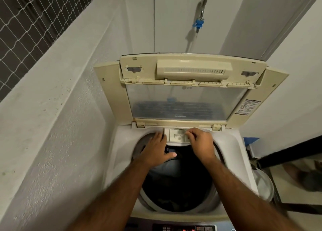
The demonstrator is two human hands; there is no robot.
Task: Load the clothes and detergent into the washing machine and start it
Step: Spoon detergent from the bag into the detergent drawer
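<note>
Both forearms over the drum [176, 183]; right grip [200, 140] pinching detergent drawer [178, 135], left grip [156, 150] flat beside.

A single wide-angle view comes from the person's head, looking forward and steeply down onto the top of a washing machine [176, 218] standing close below. The near edge of the machine, with its control panel [184, 228], runs along the bottom of the frame; the raised lid [183, 91] stands at the far edge, facing the camera. Both forearms enter from below. Walls bend outward at the sides.
</note>
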